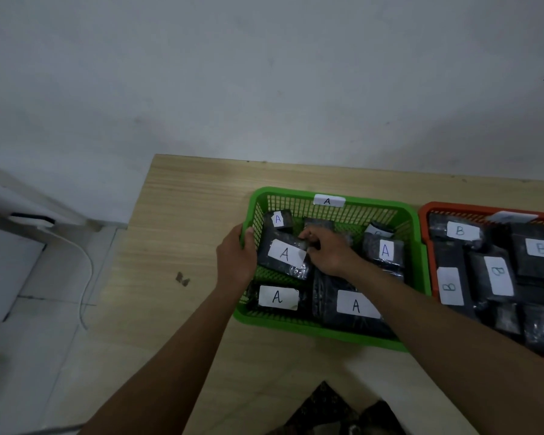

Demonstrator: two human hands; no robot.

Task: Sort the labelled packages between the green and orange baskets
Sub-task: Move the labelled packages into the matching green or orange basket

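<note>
The left hand [236, 255] grips the left rim of the green basket [387, 339]; the right hand [327, 251] pinches a black package [285, 254] marked A inside. The orange basket [426, 215] touches its right side; bare table [182, 215] lies left

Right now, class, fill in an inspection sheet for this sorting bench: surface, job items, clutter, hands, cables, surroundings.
Surface: pale wood-grain table, one small dark mark.
Job items: green plastic basket tagged A, holding black wrapped packages labelled A; orange plastic basket holding black packages labelled B.
Clutter: nothing seen.
Hands: left hand grips the green basket's rim; right hand reaches among the packages, grip unclear.
Cables: white cable on the floor, left.
Surroundings: grey wall, tiled floor.
</note>
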